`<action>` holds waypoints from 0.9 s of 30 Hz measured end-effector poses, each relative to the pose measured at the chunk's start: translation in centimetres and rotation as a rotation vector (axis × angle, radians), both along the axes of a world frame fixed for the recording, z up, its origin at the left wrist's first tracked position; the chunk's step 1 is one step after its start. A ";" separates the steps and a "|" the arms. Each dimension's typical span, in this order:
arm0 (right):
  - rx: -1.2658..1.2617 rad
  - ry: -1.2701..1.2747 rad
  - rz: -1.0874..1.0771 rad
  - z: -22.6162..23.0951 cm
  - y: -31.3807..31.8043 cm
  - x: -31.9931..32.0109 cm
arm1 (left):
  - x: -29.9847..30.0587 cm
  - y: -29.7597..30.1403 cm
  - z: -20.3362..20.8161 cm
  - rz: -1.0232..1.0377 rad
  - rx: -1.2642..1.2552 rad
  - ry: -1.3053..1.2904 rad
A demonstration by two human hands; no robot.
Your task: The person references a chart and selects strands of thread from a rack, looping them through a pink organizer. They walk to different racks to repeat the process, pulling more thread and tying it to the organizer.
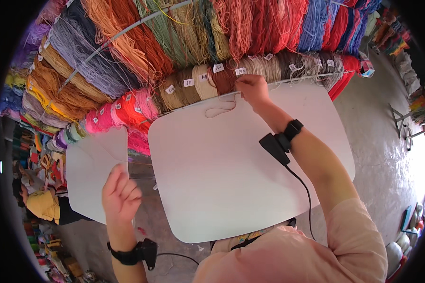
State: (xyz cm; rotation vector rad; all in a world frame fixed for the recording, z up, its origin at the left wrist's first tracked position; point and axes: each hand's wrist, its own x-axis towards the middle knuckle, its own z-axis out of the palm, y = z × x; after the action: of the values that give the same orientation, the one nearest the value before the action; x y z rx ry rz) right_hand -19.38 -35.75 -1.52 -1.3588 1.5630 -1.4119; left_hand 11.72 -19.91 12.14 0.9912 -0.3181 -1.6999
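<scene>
My right hand (253, 89) reaches to the rail of yarn, its fingers pinched at the edge of a reddish-brown hank (224, 81). A thin brown thread (220, 111) comes out beside those fingers and lies in a loop on the white tabletop (250, 165). My left hand (122, 192) is raised off the table's left side, thumb and forefinger pressed together and the other fingers curled. A faint fine thread runs by its fingertips, seemingly held in the pinch. The right fingertips are partly hidden against the yarn.
Hanks in many colours hang on metal rails (127, 29) along the far side, several with white paper tags. A second white table (97, 179) stands to the left. Beyond it is a person in a yellow top (42, 206). Black wrist straps with cables (303, 181) are on both my arms.
</scene>
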 end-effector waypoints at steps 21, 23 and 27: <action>0.367 -0.881 0.581 2.5 2.0 -3.4 | -20.5 -16.8 -7.9 -0.487 -0.055 -0.257; 0.373 -0.690 0.619 2.4 1.8 -3.1 | -20.2 -17.4 -7.8 -0.387 0.024 -0.258; 0.406 -0.429 0.554 2.8 2.2 -3.7 | -14.9 -15.1 -7.2 -0.544 -0.119 -0.372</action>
State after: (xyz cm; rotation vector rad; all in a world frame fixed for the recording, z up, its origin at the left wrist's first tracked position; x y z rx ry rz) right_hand -23.11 -33.55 1.31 -1.0417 1.0110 -0.9021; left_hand -3.13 -35.03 4.95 1.2020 -0.9948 -1.9363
